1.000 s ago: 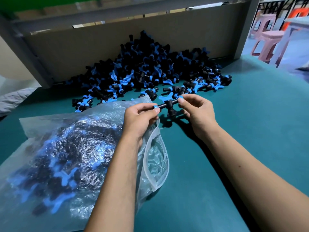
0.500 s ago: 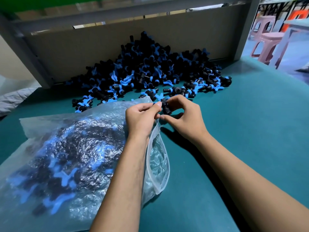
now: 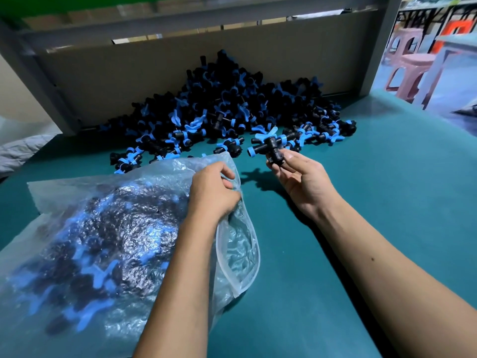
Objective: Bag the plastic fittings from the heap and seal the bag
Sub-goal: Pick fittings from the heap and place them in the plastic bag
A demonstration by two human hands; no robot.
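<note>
A heap of black and blue plastic fittings lies at the back of the teal table, against a cardboard wall. A clear bubble-wrap bag lies at the left with many fittings inside, its mouth facing right. My left hand grips the upper edge of the bag's mouth. My right hand pinches one black tee fitting with blue ends, held just above the table in front of the heap and to the right of the bag's mouth.
A grey metal frame and the cardboard wall close the table's back. Pink plastic stools stand beyond the right edge. A whitish sheet lies at the far left.
The hands, which met on one fitting at the bag's mouth, have parted. My left hand now grips the bag's edge; my right hand has moved right and holds a fitting near the heap.
</note>
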